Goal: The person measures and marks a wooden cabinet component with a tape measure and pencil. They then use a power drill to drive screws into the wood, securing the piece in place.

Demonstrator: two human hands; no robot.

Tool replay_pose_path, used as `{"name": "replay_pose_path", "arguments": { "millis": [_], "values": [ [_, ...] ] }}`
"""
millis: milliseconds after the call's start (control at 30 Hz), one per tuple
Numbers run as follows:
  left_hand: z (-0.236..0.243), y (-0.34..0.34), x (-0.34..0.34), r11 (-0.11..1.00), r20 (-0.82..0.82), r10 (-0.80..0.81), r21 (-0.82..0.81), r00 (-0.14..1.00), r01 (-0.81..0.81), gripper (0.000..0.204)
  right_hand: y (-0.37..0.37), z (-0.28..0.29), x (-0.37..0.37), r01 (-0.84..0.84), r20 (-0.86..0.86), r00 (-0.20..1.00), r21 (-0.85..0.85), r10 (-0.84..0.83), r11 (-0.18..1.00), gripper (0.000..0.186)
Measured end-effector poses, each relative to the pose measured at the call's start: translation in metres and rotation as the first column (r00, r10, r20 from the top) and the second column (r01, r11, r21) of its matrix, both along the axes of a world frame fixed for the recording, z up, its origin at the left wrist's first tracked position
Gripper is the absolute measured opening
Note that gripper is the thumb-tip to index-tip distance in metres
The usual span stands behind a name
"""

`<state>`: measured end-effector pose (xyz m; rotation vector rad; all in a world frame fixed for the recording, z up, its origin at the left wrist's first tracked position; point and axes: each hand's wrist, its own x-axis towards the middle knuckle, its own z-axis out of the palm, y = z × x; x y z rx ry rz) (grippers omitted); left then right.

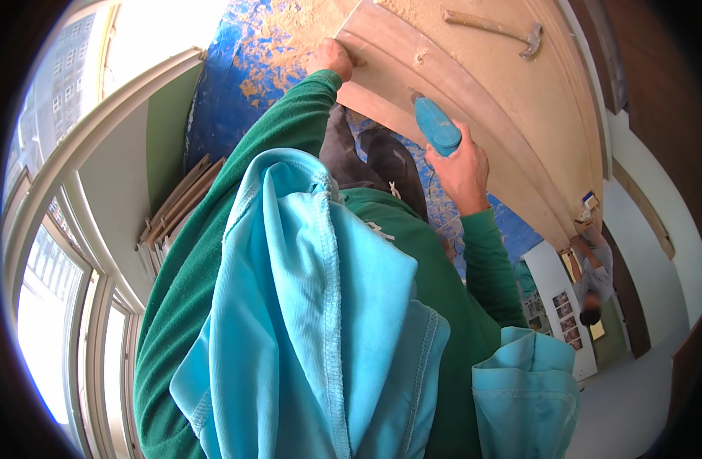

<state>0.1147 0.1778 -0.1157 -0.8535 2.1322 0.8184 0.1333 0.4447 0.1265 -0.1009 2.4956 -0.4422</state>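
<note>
My right hand (465,170) is wrapped round a teal power drill (438,128). The drill's dark nose points away from me and meets the face of a long, pale wooden board (450,88). At the board's far left end, my left hand (330,60) is closed round its edge, fingers curled and partly hidden. The board lies slantwise, from the upper middle down toward the right, above my legs. A strip runs along its length, with a small clump of shavings (421,57) on it.
A wooden-handled claw hammer (495,26) lies on the wood surface beyond the board. Shavings cover a blue sheet (232,92). Several wooden panels (182,200) lean at left by the windows. Another person (593,274) is at the right. Turquoise cloth (312,306) hangs before me.
</note>
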Motion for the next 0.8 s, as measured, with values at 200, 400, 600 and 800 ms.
{"name": "replay_pose_path", "arguments": {
  "millis": [200, 400, 600, 800],
  "values": [
    [-0.011, -0.003, 0.008, 0.999, -0.015, -0.052, -0.009, 0.999, 0.052, 0.079, -0.004, -0.001, 0.000, -0.058, -0.026, 0.998, 0.029, 0.059, 0.998, 0.063],
    [-0.010, 0.007, 0.001, 0.993, -0.013, -0.115, 0.019, 0.993, 0.116, 0.072, 0.004, -0.002, 0.000, -0.046, -0.014, 0.999, 0.014, 0.047, 0.999, 0.061],
    [-0.098, -0.022, 0.013, 0.957, -0.167, 0.207, 0.240, 0.964, -0.164, 0.089, 0.004, -0.005, -0.005, -0.072, -0.088, 0.993, 0.034, 0.075, 0.997, 0.061],
    [-0.105, -0.007, -0.015, 0.985, -0.083, -0.157, 0.055, 0.984, 0.162, 0.116, 0.054, 0.041, 0.064, 0.194, -0.284, 0.917, -0.293, -0.279, 0.936, 0.058]
  ]
}}
